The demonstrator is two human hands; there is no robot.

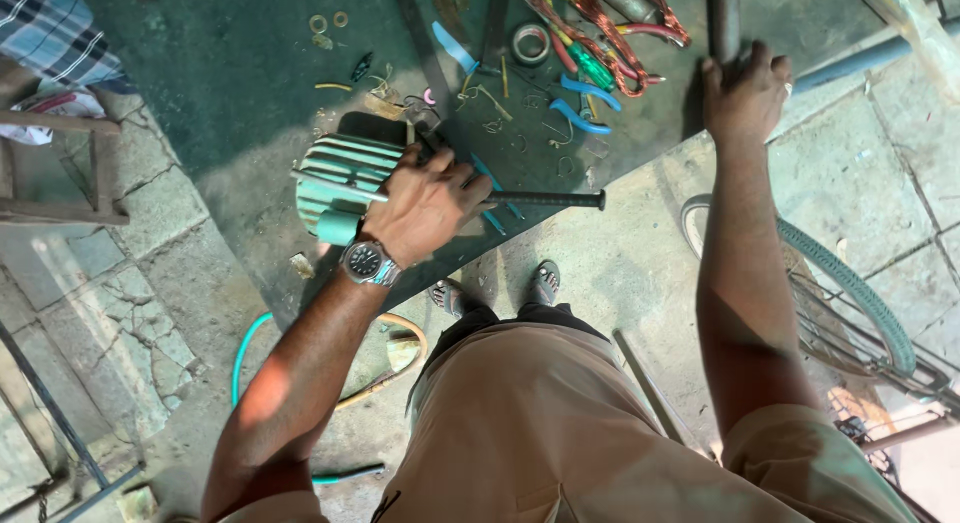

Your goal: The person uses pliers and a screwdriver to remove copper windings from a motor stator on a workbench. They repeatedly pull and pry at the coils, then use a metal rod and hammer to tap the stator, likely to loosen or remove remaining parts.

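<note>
The motor (pixel 345 183) is gripped with a rod (pixel 545 198) by the left hand (pixel 425 208); the right hand (pixel 745 93) is closed on a pipe (pixel 724 18). A steady hold seems needed next.

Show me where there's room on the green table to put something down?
The table is bare on its left part, between the washers and the ribbed motor under the left hand. It is crowded from the tape roll and pliers to the right hand.
</note>
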